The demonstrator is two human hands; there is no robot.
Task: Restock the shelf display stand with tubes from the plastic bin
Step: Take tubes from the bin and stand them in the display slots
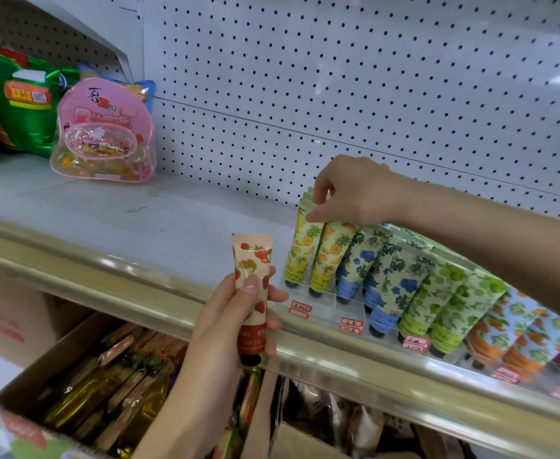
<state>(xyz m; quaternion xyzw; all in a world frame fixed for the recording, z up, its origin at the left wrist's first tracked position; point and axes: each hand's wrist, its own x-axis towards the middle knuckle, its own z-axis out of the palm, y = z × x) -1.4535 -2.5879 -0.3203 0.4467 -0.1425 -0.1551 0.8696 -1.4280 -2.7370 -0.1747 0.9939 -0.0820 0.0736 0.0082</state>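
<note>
My left hand (235,319) grips a pink strawberry-print tube (251,286), upright with its dark cap down, in front of the shelf edge. My right hand (351,190) pinches the crimped top of a yellow pineapple-print tube (302,246) at the left end of the clear display stand (325,303). The stand holds rows of tubes: yellow, blue-flower (371,273), green (444,303) and orange-print (517,336) ones, all leaning back with caps down. The plastic bin is out of view.
The white shelf (139,213) has a gold front rail (139,286) and a pegboard back. A pink pouch (103,134) and green bags (23,97) stand at its left end. Below the shelf, an open cardboard box (106,385) holds packaged goods.
</note>
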